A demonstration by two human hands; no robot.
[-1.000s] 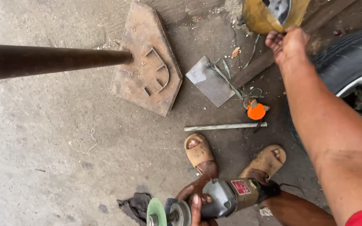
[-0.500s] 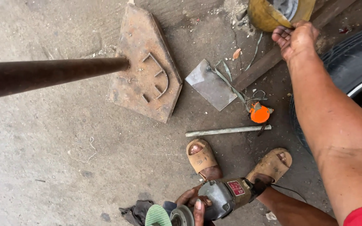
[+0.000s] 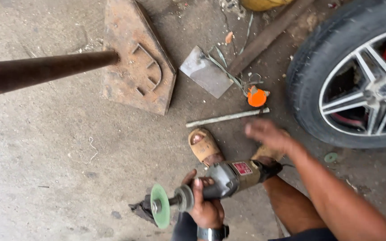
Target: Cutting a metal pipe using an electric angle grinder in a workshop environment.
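My left hand (image 3: 205,204) grips the grey body of an angle grinder (image 3: 222,180), whose green disc (image 3: 160,206) points left near the bottom of the view. My right hand (image 3: 266,135) hovers blurred above the grinder's rear end, fingers apart and holding nothing. Below it are my two feet in tan sandals (image 3: 204,145) on the concrete floor.
A rusty pipe (image 3: 41,70) reaches in from the left over a rusty steel plate (image 3: 137,62). A small grey metal sheet (image 3: 205,71), a thin rod (image 3: 226,117), an orange cap (image 3: 256,97) and a car wheel (image 3: 358,80) lie to the right. A dark rag (image 3: 140,209) sits under the disc.
My right hand has come down from the yellow object at the top to just above the grinder. The view has shifted, showing more of the car wheel.
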